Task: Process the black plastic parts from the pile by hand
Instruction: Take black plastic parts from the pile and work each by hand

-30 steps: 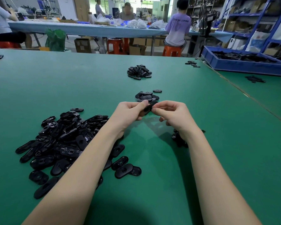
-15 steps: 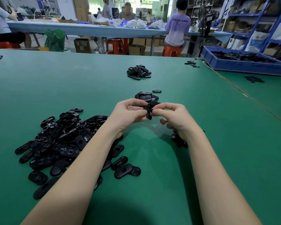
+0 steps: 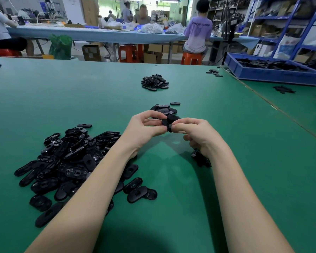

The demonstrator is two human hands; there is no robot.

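A large pile of flat black oval plastic parts (image 3: pixel 67 161) lies on the green table at my left forearm. Both hands meet above the table's middle and pinch one black part (image 3: pixel 169 123) between them. My left hand (image 3: pixel 144 128) grips its left end with thumb and curled fingers. My right hand (image 3: pixel 197 133) pinches its right end. A small heap of black parts (image 3: pixel 164 109) lies just beyond my fingers. Small black scraps (image 3: pixel 201 158) lie under my right wrist, partly hidden.
Another heap of black parts (image 3: pixel 155 82) sits farther back at the centre. A blue bin (image 3: pixel 274 74) with black pieces stands at the far right on an adjoining table. A few loose parts (image 3: pixel 214 72) lie near it. People sit at a long blue table behind.
Both hands have stayed together on the part, shifting only slightly as the fingers work it. The piles have not moved.
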